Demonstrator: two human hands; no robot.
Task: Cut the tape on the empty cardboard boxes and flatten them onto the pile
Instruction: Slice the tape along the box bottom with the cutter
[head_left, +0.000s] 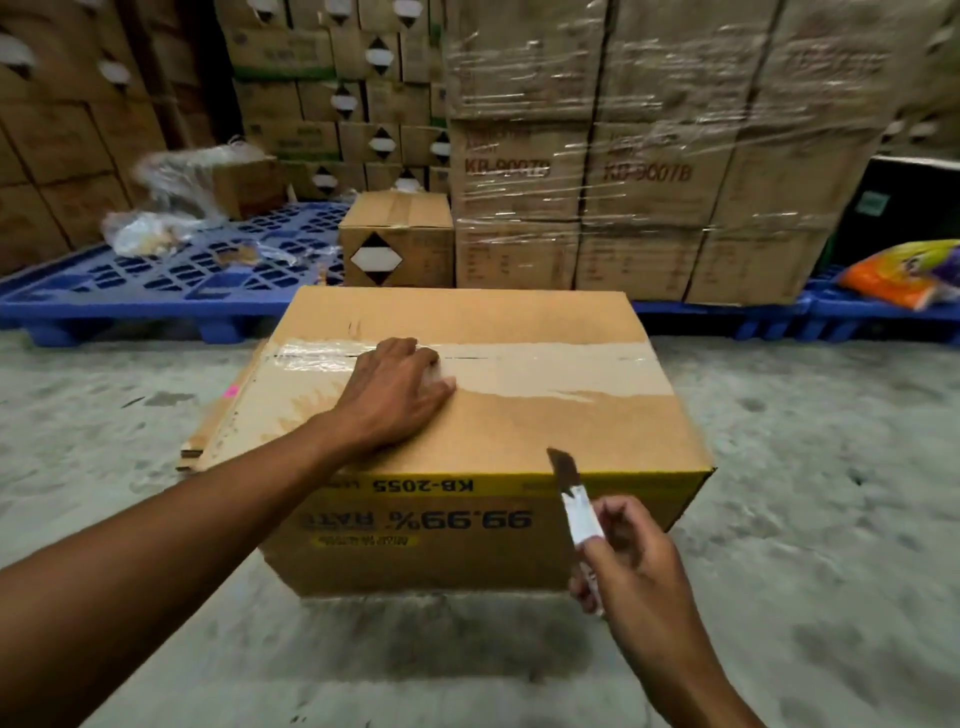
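— So, from the head view, where do we stand?

— Our left hand (396, 391) lies on top of the cardboard box (483, 431), fingers loosely bent and resting on the tape (545, 366) along the centre seam, holding nothing. Our right hand (631, 564) pinches a utility knife (574, 506) by its white handle, blade out and tilted up, just off the near top edge of the box and apart from the tape.

— What could go wrong?

— We judge the main risk is the left fingers: they sit right on the line the blade has to run. If we draw the knife along the seam toward that hand, a slip puts the edge into it. The box is presumably empty, so it may slide or cave under pressure and throw the cut off. The tape looks partly split beyond the left fingertips, which could snag the blade.

— And beneath the box?

— Bare, mottled concrete floor (805, 467). Flattened cardboard (223, 426) lies under and to the outer side of the left hand, likely the pile.

— The room?

— Beyond both hands, blue plastic pallets (156, 291) carry a small box (397, 236) and a shrink-wrapped stack of cartons (649, 156). Further cartons wall the back; loose plastic bags (156, 228) sit far beyond the left hand, an orange bag (904, 275) beyond the right.
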